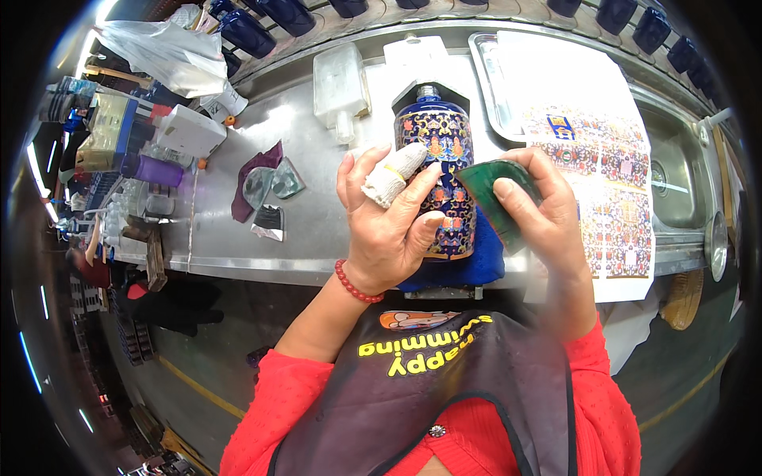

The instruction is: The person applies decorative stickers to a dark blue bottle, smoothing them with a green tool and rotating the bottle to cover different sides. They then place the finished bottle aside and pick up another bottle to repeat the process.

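Partly, the spread left grip [385,234] hides the bottle [451,186]; the right grip [549,208] holds a green slab [494,200].

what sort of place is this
Probably a bottle-decorating workshop: a patterned blue bottle lies at a metal bench, a sheet of similar printed patterns is to its right, and dark blue vessels line the far side.

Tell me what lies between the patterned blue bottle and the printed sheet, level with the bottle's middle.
In the head view, the right hand and the flat green piece it grips appear between the blue bottle and the printed sheet.
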